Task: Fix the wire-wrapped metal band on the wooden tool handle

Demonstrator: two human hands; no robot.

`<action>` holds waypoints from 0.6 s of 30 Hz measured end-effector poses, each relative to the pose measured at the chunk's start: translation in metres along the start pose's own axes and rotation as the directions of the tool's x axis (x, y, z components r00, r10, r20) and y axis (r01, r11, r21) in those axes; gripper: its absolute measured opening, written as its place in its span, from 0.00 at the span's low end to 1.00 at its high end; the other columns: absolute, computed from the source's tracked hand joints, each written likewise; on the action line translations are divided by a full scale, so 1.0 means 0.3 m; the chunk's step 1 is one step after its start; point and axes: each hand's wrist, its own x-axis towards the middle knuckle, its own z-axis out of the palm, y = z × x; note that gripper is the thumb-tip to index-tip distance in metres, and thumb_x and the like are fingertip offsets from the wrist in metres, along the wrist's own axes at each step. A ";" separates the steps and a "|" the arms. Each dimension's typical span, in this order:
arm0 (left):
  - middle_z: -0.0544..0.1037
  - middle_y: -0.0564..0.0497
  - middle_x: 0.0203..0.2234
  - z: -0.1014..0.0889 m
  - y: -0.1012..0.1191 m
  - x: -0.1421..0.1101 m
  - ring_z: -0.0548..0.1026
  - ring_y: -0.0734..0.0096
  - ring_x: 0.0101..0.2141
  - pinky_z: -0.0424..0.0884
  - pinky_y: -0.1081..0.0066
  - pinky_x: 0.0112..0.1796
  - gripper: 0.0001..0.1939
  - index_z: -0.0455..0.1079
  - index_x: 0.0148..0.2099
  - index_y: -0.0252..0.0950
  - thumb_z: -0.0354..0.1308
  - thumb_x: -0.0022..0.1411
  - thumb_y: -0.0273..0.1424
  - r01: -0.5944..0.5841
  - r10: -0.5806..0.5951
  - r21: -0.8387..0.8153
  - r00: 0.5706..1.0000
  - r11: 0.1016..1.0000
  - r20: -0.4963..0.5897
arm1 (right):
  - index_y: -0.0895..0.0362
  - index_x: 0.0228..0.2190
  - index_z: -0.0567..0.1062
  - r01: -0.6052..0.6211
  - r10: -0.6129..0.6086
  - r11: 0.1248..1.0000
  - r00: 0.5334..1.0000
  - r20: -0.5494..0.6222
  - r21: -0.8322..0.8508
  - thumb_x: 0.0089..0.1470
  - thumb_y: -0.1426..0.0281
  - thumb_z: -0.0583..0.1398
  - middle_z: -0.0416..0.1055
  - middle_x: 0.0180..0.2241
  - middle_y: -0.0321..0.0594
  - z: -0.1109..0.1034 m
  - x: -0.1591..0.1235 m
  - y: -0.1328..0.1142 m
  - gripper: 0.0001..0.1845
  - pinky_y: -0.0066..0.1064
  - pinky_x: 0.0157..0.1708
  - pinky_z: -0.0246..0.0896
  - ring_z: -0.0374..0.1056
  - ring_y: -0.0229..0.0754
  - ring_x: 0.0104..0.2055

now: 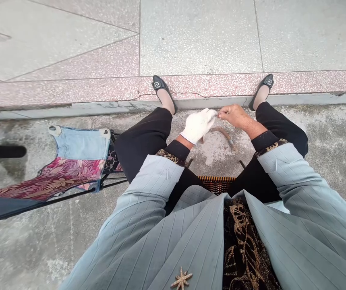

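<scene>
Well, on my feed the concrete ground [40, 249] runs up to a pink terrazzo kerb [100, 89], with a folding chair [76, 161] off to the left. A curved brown cane strip [222, 135] lies on the concrete beneath the person's hands. The white-gloved left hand [198, 125] and bare right hand [235, 116] are close together, fingertips almost meeting; I cannot tell whether they pinch anything.

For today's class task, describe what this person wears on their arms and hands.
Both arms wear pale grey-blue pinstriped jacket sleeves over black cuffs with gold-patterned trim. The left hand wears a white fabric glove covering the fingers; the right hand wears no glove.
</scene>
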 end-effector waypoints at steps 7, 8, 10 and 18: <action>0.80 0.50 0.30 0.006 -0.001 0.012 0.76 0.71 0.30 0.73 0.71 0.35 0.11 0.75 0.44 0.33 0.56 0.65 0.32 0.172 -0.126 -0.775 0.985 0.609 0.119 | 0.60 0.33 0.85 0.220 -0.221 0.975 0.972 -0.077 -0.025 0.57 0.74 0.61 0.81 0.37 0.44 0.005 0.015 0.035 0.10 0.33 0.45 0.62 0.72 0.44 0.40; 0.77 0.52 0.27 0.011 0.000 0.011 0.73 0.74 0.25 0.71 0.73 0.30 0.09 0.74 0.42 0.33 0.57 0.64 0.32 0.202 -0.127 -0.863 0.979 0.463 0.161 | 0.60 0.33 0.85 0.261 -0.262 0.965 0.961 -0.090 -0.027 0.58 0.74 0.61 0.81 0.38 0.44 0.008 0.019 0.042 0.10 0.34 0.46 0.62 0.72 0.45 0.41; 0.74 0.55 0.23 0.020 0.001 0.007 0.66 0.79 0.19 0.68 0.74 0.26 0.07 0.71 0.39 0.34 0.58 0.61 0.33 0.227 -0.102 -0.953 0.972 0.202 0.210 | 0.59 0.33 0.85 0.336 -0.338 0.941 0.935 -0.112 -0.033 0.58 0.72 0.61 0.81 0.38 0.44 0.013 0.024 0.054 0.11 0.37 0.47 0.64 0.73 0.47 0.41; 0.60 0.63 0.16 0.009 0.020 -0.003 0.51 0.84 0.15 0.57 0.76 0.19 0.11 0.68 0.35 0.36 0.64 0.56 0.36 0.279 -0.067 -0.960 0.958 -0.005 0.279 | 0.58 0.29 0.81 0.276 -0.237 0.928 0.955 -0.177 0.249 0.55 0.67 0.62 0.79 0.33 0.42 0.036 0.010 0.052 0.09 0.36 0.44 0.66 0.71 0.45 0.37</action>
